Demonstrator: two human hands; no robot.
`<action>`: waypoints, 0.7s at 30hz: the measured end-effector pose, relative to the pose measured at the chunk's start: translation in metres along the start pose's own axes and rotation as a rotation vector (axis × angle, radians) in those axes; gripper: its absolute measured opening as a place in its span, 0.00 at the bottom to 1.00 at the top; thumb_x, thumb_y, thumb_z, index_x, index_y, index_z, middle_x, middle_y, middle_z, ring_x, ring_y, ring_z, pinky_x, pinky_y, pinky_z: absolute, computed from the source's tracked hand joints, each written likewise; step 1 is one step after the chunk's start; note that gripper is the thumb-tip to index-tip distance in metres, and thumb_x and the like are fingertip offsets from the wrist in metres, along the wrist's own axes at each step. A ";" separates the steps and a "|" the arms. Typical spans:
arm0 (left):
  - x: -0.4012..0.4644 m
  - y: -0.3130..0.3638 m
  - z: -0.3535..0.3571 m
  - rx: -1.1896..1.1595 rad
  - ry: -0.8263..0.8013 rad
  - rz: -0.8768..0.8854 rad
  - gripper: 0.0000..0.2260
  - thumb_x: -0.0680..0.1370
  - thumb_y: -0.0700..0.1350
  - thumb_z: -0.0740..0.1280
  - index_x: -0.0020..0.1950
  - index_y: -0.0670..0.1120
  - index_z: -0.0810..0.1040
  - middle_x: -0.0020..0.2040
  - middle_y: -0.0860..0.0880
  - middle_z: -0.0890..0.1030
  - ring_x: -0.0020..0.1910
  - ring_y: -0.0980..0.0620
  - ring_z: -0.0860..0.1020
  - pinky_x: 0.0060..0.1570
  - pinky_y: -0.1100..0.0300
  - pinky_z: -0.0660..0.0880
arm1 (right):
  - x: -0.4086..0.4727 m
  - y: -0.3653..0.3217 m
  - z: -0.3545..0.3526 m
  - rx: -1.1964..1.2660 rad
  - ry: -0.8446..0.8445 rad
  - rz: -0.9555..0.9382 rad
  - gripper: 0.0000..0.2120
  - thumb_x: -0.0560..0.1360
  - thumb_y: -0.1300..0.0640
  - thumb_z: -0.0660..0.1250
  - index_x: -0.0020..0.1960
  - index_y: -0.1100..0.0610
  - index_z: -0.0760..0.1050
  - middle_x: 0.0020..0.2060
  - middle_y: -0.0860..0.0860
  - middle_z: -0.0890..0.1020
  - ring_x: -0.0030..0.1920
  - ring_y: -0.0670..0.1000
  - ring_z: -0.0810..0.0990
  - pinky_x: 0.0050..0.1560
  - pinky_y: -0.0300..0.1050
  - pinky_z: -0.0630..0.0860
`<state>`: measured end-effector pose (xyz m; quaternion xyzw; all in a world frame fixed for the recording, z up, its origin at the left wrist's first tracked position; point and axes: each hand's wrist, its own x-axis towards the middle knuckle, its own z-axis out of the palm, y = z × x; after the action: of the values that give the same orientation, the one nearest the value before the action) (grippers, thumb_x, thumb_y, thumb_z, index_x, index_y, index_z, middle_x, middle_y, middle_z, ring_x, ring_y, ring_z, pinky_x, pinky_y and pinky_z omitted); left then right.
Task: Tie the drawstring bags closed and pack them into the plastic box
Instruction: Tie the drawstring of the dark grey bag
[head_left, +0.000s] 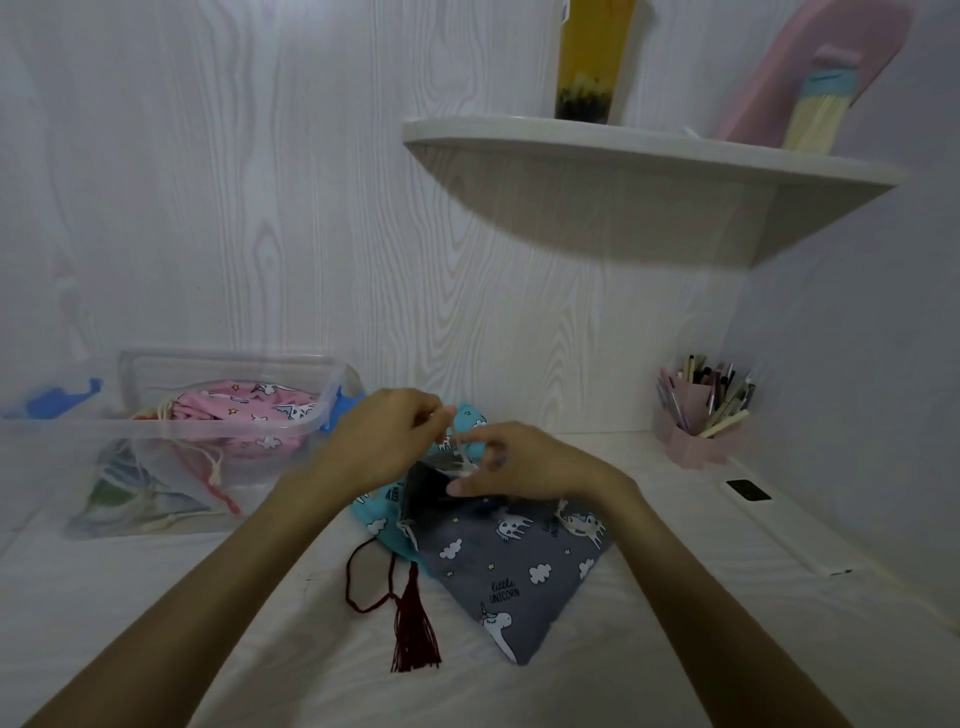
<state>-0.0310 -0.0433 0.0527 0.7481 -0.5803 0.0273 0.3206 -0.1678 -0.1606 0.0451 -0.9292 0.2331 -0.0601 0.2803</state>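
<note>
Pinching cream cord (457, 441), left hand (382, 441) and right hand (524, 462) grips clamped, grey bag (509, 566) mouth far-left, bottom near-right

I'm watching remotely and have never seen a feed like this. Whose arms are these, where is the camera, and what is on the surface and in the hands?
This is one wide-angle camera worn on a person's head, looking down at their two bare arms; there is no robot. The left hand and right hand both pinch the pale drawstring cord at the mouth of the grey unicorn-print fabric bag, which lies on the white desk. A turquoise fabric bag lies partly under it, and a dark red tassel lies beside it. On the left, the clear plastic box already holds a pink unicorn-print bag and others. A pink pen holder stands at the right.
</note>
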 end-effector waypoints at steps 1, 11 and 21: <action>0.002 0.000 -0.003 0.014 -0.002 0.009 0.16 0.80 0.52 0.58 0.40 0.44 0.78 0.37 0.48 0.76 0.34 0.54 0.72 0.37 0.58 0.67 | 0.005 -0.005 0.005 0.009 -0.040 -0.011 0.07 0.73 0.46 0.70 0.50 0.44 0.77 0.38 0.47 0.79 0.39 0.45 0.77 0.45 0.42 0.75; -0.021 0.001 0.022 -0.075 -0.161 -0.200 0.09 0.74 0.49 0.70 0.51 0.47 0.81 0.44 0.49 0.85 0.42 0.52 0.82 0.49 0.53 0.79 | 0.029 -0.028 -0.023 0.278 0.115 0.076 0.09 0.76 0.54 0.67 0.40 0.55 0.80 0.28 0.49 0.74 0.24 0.45 0.68 0.27 0.37 0.65; 0.021 -0.021 0.069 -0.344 0.380 -0.160 0.13 0.79 0.52 0.62 0.50 0.46 0.83 0.43 0.53 0.82 0.44 0.54 0.80 0.44 0.58 0.75 | 0.044 -0.035 -0.036 0.285 0.150 0.203 0.13 0.73 0.52 0.70 0.48 0.62 0.79 0.32 0.50 0.75 0.30 0.46 0.70 0.32 0.37 0.69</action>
<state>-0.0288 -0.0935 -0.0025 0.7076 -0.4450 0.0429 0.5473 -0.1242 -0.1732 0.0939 -0.8448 0.3350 -0.1331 0.3954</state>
